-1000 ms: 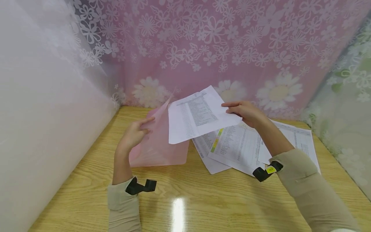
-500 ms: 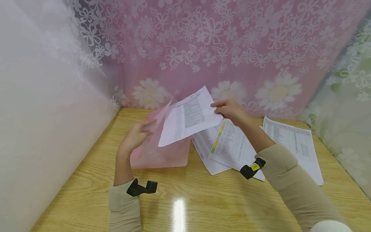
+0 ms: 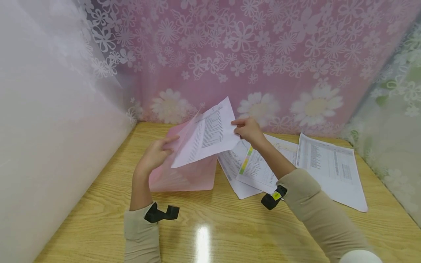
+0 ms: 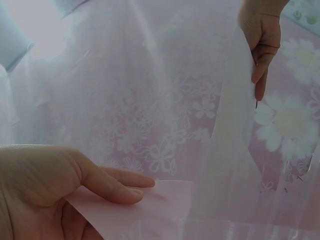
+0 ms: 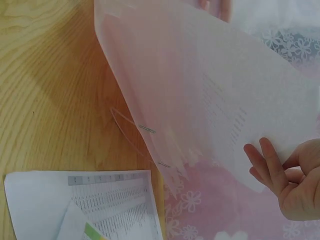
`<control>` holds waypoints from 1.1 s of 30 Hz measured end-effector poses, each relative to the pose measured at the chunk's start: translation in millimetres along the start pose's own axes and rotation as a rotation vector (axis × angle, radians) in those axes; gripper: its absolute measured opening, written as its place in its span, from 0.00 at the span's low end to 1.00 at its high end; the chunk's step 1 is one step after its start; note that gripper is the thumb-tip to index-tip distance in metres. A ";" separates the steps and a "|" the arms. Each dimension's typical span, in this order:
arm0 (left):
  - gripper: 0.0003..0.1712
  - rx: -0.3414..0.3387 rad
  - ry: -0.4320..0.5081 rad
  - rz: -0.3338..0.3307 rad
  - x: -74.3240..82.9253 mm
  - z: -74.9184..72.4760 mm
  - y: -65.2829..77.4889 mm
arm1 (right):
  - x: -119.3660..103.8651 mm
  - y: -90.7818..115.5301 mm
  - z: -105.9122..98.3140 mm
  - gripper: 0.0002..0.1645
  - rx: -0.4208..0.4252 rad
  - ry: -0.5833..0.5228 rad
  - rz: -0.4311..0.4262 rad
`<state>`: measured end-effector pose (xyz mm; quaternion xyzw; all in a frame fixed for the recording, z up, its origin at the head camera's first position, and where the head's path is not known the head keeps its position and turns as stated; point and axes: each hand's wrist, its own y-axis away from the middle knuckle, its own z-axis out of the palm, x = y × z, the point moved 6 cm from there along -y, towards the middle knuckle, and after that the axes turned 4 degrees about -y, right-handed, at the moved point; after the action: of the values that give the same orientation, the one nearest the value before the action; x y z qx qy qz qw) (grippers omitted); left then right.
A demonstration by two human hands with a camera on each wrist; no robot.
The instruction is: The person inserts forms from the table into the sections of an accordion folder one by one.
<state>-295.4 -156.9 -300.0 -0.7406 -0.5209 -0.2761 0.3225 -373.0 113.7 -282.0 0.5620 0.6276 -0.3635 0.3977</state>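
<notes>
Head view: wood-grained table [image 3: 230, 230], pink folder [image 3: 194, 177], white-flowered pink curtain [image 3: 210, 47] behind.

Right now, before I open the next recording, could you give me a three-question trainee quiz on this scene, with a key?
1. Which hand's grip holds the raised printed sheet?
2. True or false: the pink folder lies fully closed.
3. The paper with a yellow-and-green strip lies: A) inside the folder; B) on the table; C) on the floor.

Key:
1. The right hand.
2. False: it is open, pinched by the left hand.
3. B.
</notes>
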 end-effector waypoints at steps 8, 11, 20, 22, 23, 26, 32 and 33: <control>0.26 0.017 -0.035 0.011 0.9 -0.2 -1.1 | -2.3 8.5 18.8 0.24 0.025 -0.033 -0.064; 0.26 0.022 -0.039 0.017 0.5 -0.3 -1.7 | -0.4 9.5 27.0 0.24 0.018 -0.092 -0.063; 0.26 0.025 -0.033 0.017 0.0 -0.1 -2.3 | 7.9 10.9 46.0 0.23 0.029 -0.195 -0.051; 0.26 0.023 -0.034 0.018 0.3 -0.1 -2.2 | 8.9 11.6 49.4 0.23 0.031 -0.215 -0.051; 0.26 0.023 -0.032 0.015 0.2 -0.1 -2.3 | 9.4 11.6 51.1 0.23 0.032 -0.218 -0.052; 0.26 0.030 -0.047 0.025 1.1 -0.3 -2.5 | 10.2 11.8 57.0 0.23 0.034 -0.240 -0.052; 0.26 0.022 -0.042 0.018 0.8 0.1 -1.9 | 12.1 11.3 69.7 0.23 0.018 -0.249 -0.050; 0.26 0.020 -0.040 0.016 0.7 0.2 -1.9 | 12.6 11.2 71.8 0.23 0.016 -0.251 -0.049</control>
<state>-297.0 -155.8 -299.3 -0.7469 -0.5239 -0.2534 0.3217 -356.0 55.3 -323.7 0.4997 0.5836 -0.4456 0.4595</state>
